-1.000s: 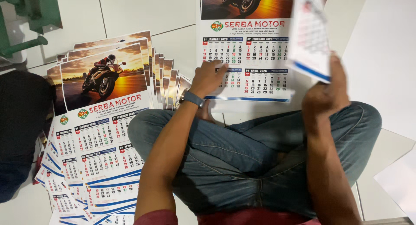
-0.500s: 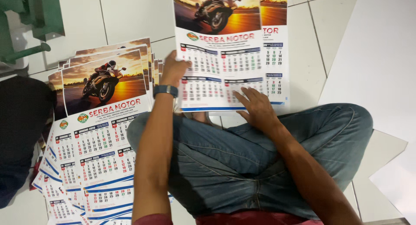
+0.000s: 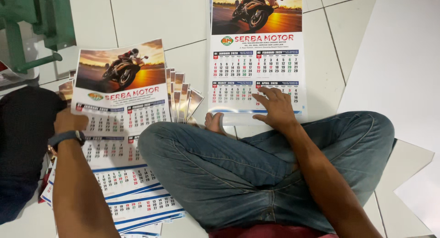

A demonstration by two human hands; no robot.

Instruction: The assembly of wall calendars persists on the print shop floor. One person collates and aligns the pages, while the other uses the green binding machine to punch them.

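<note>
Two hands: left (image 3: pixel 68 122) gripping upright calendar sheet (image 3: pixel 121 100), right (image 3: pixel 275 108) flat, released, on lengthwise calendar (image 3: pixel 256 54).

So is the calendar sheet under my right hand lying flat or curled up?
Flat: the calendar sheet lies spread on the floor tiles, right hand pressing its lower edge.

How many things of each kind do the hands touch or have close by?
Single motorcycle wall calendar flat on the floor tiles, under the right hand: 1
Fanned piles of the same calendar sheets, at the left hand: 1
Large white boards: 1
Total: 3
</note>
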